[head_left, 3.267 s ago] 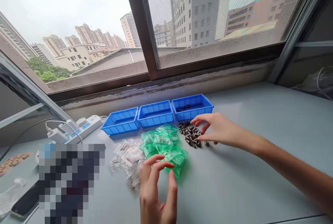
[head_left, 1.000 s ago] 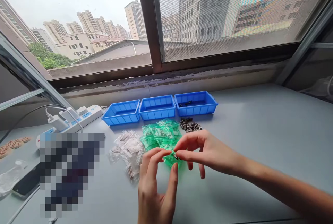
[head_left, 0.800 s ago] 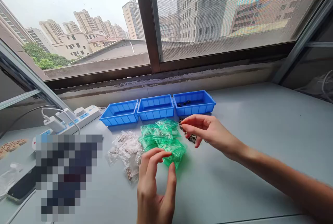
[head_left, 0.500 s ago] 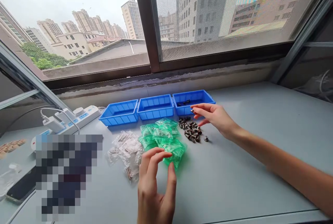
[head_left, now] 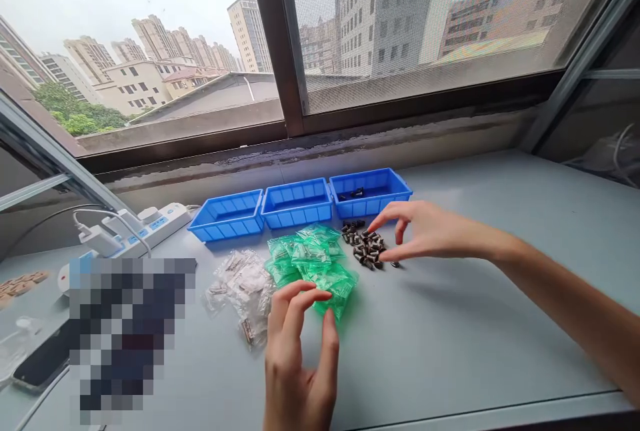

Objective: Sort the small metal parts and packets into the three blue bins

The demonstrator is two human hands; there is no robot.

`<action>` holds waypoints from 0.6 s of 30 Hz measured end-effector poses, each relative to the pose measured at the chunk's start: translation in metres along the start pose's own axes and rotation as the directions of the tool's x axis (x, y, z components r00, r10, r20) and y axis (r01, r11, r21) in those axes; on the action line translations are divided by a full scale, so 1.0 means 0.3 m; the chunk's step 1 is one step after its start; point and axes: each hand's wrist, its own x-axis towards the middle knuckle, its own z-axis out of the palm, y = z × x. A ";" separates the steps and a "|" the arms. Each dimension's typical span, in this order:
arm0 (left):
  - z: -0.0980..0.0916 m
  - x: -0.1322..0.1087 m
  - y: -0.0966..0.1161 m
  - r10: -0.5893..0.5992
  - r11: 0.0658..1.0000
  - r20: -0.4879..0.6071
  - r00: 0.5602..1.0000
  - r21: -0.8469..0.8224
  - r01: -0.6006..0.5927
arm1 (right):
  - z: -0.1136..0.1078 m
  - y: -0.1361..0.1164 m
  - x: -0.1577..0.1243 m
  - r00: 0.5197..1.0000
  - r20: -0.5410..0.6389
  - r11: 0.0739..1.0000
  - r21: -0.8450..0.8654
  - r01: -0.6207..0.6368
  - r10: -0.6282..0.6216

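My right hand (head_left: 425, 231) is at the right side of a pile of dark, short screws (head_left: 367, 249), its thumb and forefinger spread apart. Nothing shows between those fingers. One separate screw (head_left: 395, 264) lies just below the thumb, partly hidden by it. My left hand (head_left: 303, 357) is raised in front of the green plastic bags (head_left: 320, 254), fingers curved and apart, holding nothing. Behind the pile, the right blue bin (head_left: 373, 207) has a few dark screws (head_left: 357, 193) inside.
The middle blue bin (head_left: 299, 217) and left blue bin (head_left: 235, 225) continue the row below the window. Clear bags of small parts (head_left: 245, 284) lie left of the green ones. A power strip (head_left: 167, 217), a phone (head_left: 43, 357) and a pixelated patch occupy the left side.
My right hand has moved from near the right bin's front down to the pile, and its fingers have spread. The small screw it pinched is gone from them. My left hand stays put.
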 end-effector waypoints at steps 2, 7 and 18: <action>0.002 -0.001 -0.001 0.002 1.000 0.000 1.000 -0.003 -0.002 | -0.001 0.002 -0.017 0.999 0.043 0.986 -0.166 -0.025 0.032; 0.003 -0.001 -0.002 0.010 1.000 -0.004 1.000 -0.003 -0.010 | 0.009 -0.015 -0.026 0.993 0.052 0.947 -0.310 -0.083 0.104; -0.004 0.000 -0.009 0.046 0.999 0.027 0.999 0.006 -0.046 | 0.060 -0.013 -0.002 0.994 -0.037 0.957 -0.269 -0.112 0.106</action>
